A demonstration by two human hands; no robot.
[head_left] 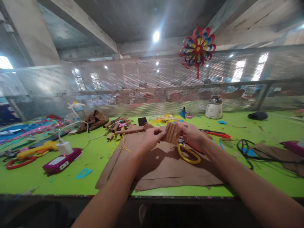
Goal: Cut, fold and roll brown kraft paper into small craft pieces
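Note:
A small pleated piece of brown paper (172,133) is held up between both hands over the middle of the table. My left hand (152,138) pinches its left edge between thumb and fingers. On the other side, my right hand (190,133) grips the paper's upper right edge, fingers closed. Below lie large flat sheets of brown paper (163,171). Scissors with yellow handles (189,154) rest on these sheets, just under my right hand, their blades partly hidden.
Brown paper rolls (128,130) and yellow strings lie behind my left hand. A purple power strip (62,161) and yellow glue gun (38,149) are at left. Black cable (248,153) is at right. A white jug (213,109) stands by the mesh screen (133,98).

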